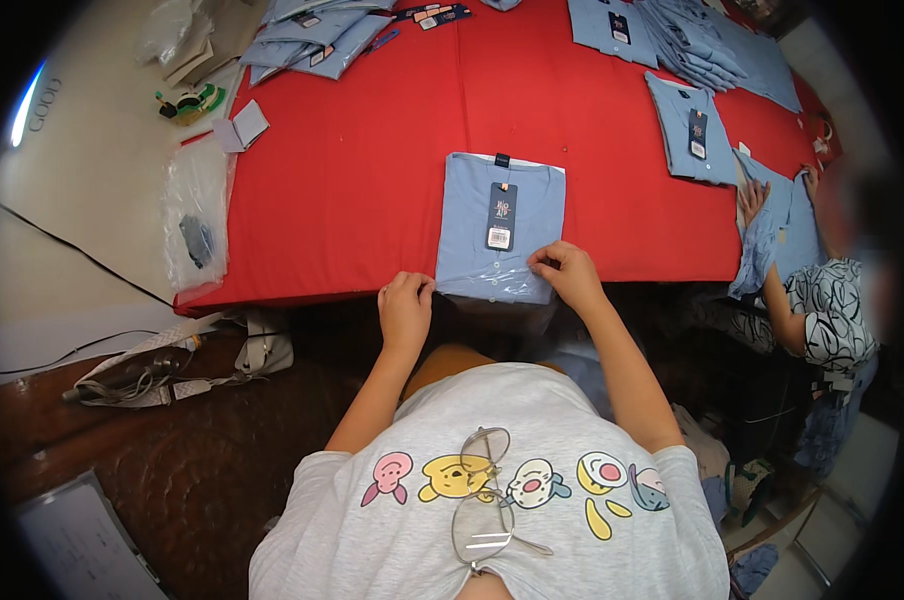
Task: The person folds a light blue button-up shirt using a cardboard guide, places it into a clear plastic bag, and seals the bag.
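A folded light-blue shirt lies at the front edge of the red-covered table, collar away from me. A dark hang tag with a white label rests on its front. Clear plastic bag film, shiny and creased, covers the shirt's near end, which reaches the table edge. My left hand is closed in a pinch at the bag's near left corner. At the right side my right hand pinches the bag's edge between thumb and fingers. The exact grip of the left fingertips is partly hidden.
Bagged blue shirts are piled at the far left, near loose tags. Folded shirts are stacked at the far right, with another tagged shirt nearer. A co-worker handles blue cloth on the right. Plastic bags lie left.
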The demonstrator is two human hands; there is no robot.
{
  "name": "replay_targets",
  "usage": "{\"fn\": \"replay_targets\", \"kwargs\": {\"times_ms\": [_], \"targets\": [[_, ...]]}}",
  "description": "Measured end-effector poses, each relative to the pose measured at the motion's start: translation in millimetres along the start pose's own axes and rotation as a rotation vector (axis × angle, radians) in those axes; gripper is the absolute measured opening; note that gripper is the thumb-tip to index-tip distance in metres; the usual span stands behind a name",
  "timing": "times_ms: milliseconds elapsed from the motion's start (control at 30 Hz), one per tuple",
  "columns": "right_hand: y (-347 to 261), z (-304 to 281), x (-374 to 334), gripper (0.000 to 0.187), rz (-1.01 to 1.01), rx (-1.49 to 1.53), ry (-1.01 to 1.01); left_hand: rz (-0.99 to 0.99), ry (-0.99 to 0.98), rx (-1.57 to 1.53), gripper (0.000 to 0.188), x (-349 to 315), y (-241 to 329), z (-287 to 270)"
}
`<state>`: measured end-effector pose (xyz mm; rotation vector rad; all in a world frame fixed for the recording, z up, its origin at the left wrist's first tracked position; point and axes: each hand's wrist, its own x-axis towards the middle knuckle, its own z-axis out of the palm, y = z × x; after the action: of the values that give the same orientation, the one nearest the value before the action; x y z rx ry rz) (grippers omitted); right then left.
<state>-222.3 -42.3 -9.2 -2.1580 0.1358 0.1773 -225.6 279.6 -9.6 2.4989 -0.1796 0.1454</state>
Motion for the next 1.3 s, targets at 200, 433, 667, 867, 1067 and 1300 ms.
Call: {"fn": "replay_targets", "kwargs": {"times_ms": [200, 433, 667, 867, 1067, 1300], "targets": [[5.3, 4.1, -8.0, 0.012, -0.104, -0.069, -0.007, -0.144, -0.371, 0.065, 0.01, 19.6, -8.2, -4.2], [9.0, 9.1, -18.0, 0.012, -0.178, -0.025, 0.001, 0.017, -0.232, 0.166, 0.006, 34.0, -6.2, -15.4], [12.8, 10.7, -17.8, 0.015, 0.026, 0.178, 0.146, 0.137, -0.138, 0.204, 0.009, 63.4, 10.3, 10.7], [30.1, 5.4, -46.8, 0.014, 0.169, 0.507, 0.045, 0.295, -0.017, 0.232, 0.016, 57.0, 28.7, 59.2], [46.0, 16.3, -81.3, 0.014, 0.206, 0.223, 0.183, 0.386, 0.058, 0.125, 0.013, 44.6, 9.7, 89.3], [51.3, 6.7, -67.9, 0.011, 0.074, 0.078, 0.497, 0.447, 0.038, 0.076, 0.01, 45.6, -1.9, 89.8]]}}
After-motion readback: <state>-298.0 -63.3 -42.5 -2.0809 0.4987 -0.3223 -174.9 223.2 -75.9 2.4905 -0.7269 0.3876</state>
